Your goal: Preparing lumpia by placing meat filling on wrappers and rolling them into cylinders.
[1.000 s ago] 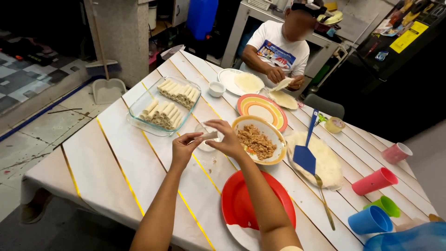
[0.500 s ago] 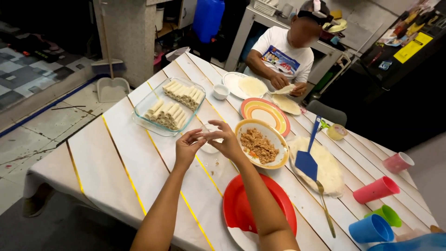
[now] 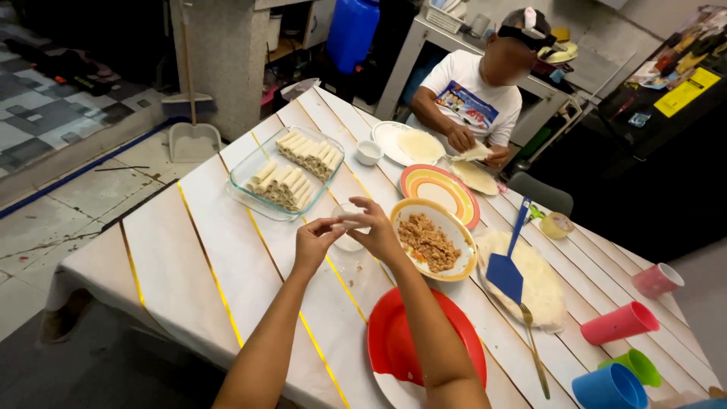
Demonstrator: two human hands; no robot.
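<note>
My left hand (image 3: 314,242) and my right hand (image 3: 377,229) meet above the white striped table (image 3: 189,257), and both pinch a small pale rolled wrapper (image 3: 348,220) between their fingertips. Just below them sits a small clear glass bowl (image 3: 349,241). To the right stands a yellow-rimmed bowl of minced filling (image 3: 432,241). A red plate (image 3: 413,341) lies under my right forearm. A clear glass dish (image 3: 288,170) holding several finished rolls lies to the left of my hands.
Across the table a person (image 3: 473,106) folds a wrapper over a white plate (image 3: 405,142). A striped plate (image 3: 439,191), a blue spatula (image 3: 506,265) on stacked wrappers (image 3: 539,286), a fork (image 3: 534,350), and pink, green and blue cups (image 3: 617,324) fill the right side.
My hands have come together on the wrapper and shifted slightly toward the glass dish. The view has tilted a little; the person opposite keeps folding.
</note>
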